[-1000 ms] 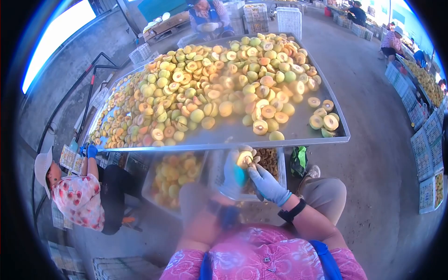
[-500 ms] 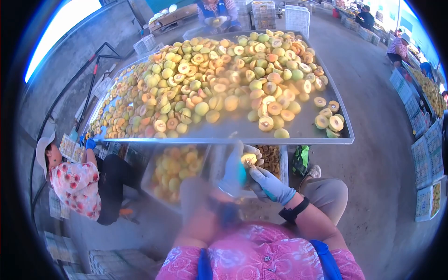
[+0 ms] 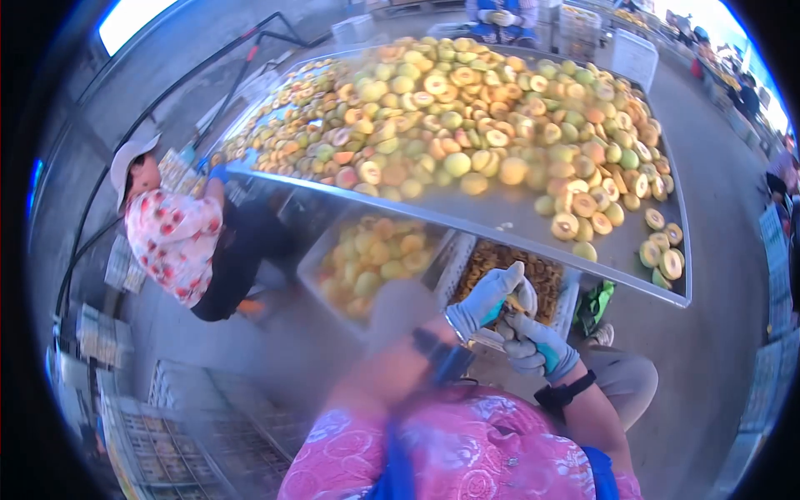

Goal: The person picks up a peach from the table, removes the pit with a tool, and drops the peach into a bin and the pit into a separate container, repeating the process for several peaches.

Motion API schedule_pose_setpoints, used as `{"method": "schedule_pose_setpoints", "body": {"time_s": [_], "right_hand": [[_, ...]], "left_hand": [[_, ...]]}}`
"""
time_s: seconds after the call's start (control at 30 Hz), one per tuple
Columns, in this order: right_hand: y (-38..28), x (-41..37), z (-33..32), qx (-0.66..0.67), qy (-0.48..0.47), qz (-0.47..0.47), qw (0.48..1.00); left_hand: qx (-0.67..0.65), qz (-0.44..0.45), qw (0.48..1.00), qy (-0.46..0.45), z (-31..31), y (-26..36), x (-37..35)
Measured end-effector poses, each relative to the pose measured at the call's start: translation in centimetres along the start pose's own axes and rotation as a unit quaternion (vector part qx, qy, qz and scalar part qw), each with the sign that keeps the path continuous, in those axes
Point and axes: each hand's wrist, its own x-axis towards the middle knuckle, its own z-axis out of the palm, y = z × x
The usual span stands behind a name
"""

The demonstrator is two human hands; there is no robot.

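Both my hands wear pale grey gloves with teal patches and meet just past my lap, over a white crate (image 3: 570, 302) of brown, pit-like pieces (image 3: 533, 279). My left hand (image 3: 490, 297) is closed, thumb and fingers pinched round a yellowish apricot half (image 3: 514, 305), mostly hidden by the gloves. Pressed close below it is my right hand (image 3: 537, 343), its fingers curled in against the fruit. Whether it also grips a small tool cannot be made out. Ahead, a metal-rimmed table (image 3: 508, 207) bears a heap of yellow-green and orange apricots (image 3: 467, 108), many cut in half.
Left of the pit crate stands another crate of yellow fruit (image 3: 367, 258). A green bag (image 3: 593, 307) lies beside my right knee. At the left sits a person in a floral shirt (image 3: 171, 246); another person (image 3: 502, 18) is across the table. Stacked crates (image 3: 200, 417) stand lower left.
The view has turned, so the table slants and sits further right. My hands have drawn together over the pit crate; the fruit between them shows less than before.
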Motion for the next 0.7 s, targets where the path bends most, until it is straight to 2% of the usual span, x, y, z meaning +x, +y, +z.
{"method": "schedule_pose_setpoints", "body": {"time_s": [0.03, 0.1, 0.13, 0.2, 0.27, 0.33, 0.4, 0.43, 0.47, 0.53, 0.57, 0.6, 0.63, 0.67, 0.7], "right_hand": [[0.4, 0.2, -0.6, 0.030, -0.006, -0.003, 1.000], [0.8, 0.8, -0.7, 0.056, -0.033, 0.003, 0.998], [0.8, 0.9, -0.7, 0.086, -0.060, 0.004, 0.994], [1.0, 1.4, -1.0, 0.104, -0.078, 0.016, 0.991], [0.7, 2.0, -0.7, 0.123, -0.098, 0.030, 0.987], [0.1, 2.6, -0.4, -0.025, 0.053, -0.040, 0.997], [-0.5, 4.0, -2.1, -0.085, 0.080, -0.018, 0.993], [-0.1, 4.8, -3.0, -0.185, 0.231, -0.016, 0.955], [0.3, 5.1, -3.6, -0.280, 0.373, -0.015, 0.884], [0.5, 4.8, -4.5, -0.285, 0.356, -0.017, 0.890], [0.5, 5.1, -4.5, -0.313, 0.386, -0.022, 0.867], [0.7, 5.2, -4.8, -0.342, 0.416, -0.027, 0.842], [0.8, 5.1, -6.3, -0.373, 0.423, -0.036, 0.825], [1.0, 5.3, -7.4, -0.380, 0.421, -0.032, 0.823], [1.1, 5.4, -8.3, -0.431, 0.442, -0.044, 0.785]], "left_hand": [[0.000, 0.007, 1.000, 0.008, 0.0, 0.0, -0.2], [-0.173, 0.021, 0.985, 0.000, 0.6, 0.1, -0.6], [-0.175, 0.027, 0.984, -0.001, 0.7, -0.1, -0.4], [-0.365, 0.020, 0.930, 0.025, 0.4, -0.3, -0.4], [-0.320, 0.059, 0.944, 0.053, -1.2, 0.4, -0.7], [-0.155, 0.159, 0.954, 0.200, -4.9, 2.1, -1.7], [0.037, 0.205, 0.907, 0.367, -10.2, 2.3, -3.4], [0.009, 0.204, 0.902, 0.381, -13.1, 2.7, -4.6], [-0.021, 0.202, 0.896, 0.396, -15.9, 3.3, -6.5], [-0.115, 0.252, 0.943, 0.183, -25.4, 2.3, -12.7], [-0.118, 0.258, 0.940, 0.189, -24.6, 3.3, -13.5], [0.263, 0.236, 0.856, 0.378, -22.5, 5.2, -14.5], [0.593, 0.162, 0.612, 0.497, -21.5, 6.4, -15.4], [0.588, 0.162, 0.611, 0.504, -23.4, 4.8, -15.8], [0.696, 0.092, 0.548, 0.454, -26.3, 1.9, -16.0]]}}
